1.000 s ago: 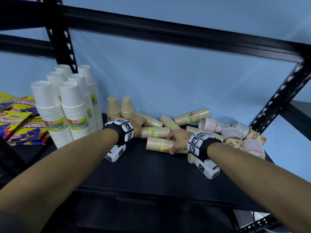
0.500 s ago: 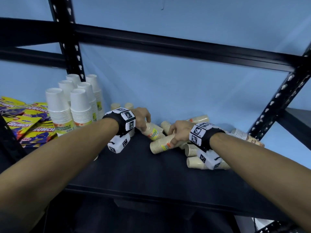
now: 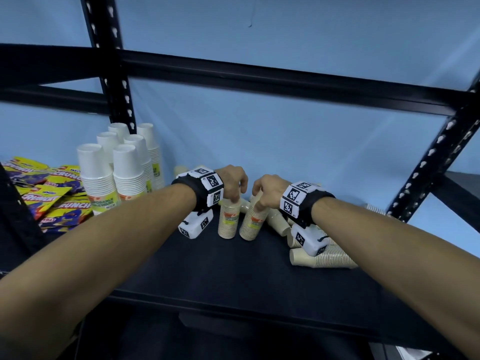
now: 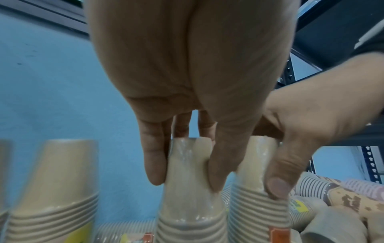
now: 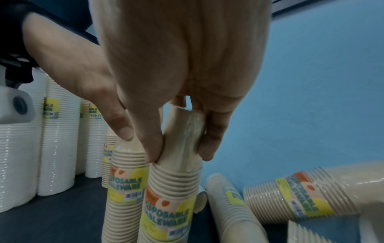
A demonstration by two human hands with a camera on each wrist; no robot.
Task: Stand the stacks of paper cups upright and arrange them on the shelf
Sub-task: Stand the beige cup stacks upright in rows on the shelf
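Two beige paper-cup stacks with yellow labels stand upright side by side on the black shelf [image 3: 233,276]. My left hand [image 3: 235,197] grips the top of the left stack [image 3: 228,220] from above, and in the left wrist view the hand [image 4: 185,177] pinches that stack [image 4: 189,210] between fingers and thumb. My right hand [image 3: 259,201] holds the top of the right stack [image 3: 253,222], which leans slightly. In the right wrist view the hand [image 5: 179,154] pinches the right stack [image 5: 170,197] beside the left one [image 5: 124,185].
Tall white cup stacks [image 3: 114,172] stand upright at the left, with yellow snack packets [image 3: 46,196] beyond them. Several beige stacks [image 3: 319,258] lie on their sides to the right, along with patterned stacks [image 4: 343,199]. A black upper beam [image 3: 259,79] crosses overhead.
Both hands have tipped their beige stacks from lying on the shelf to standing upright, close together. The head view has dropped lower and nearer to the shelf.
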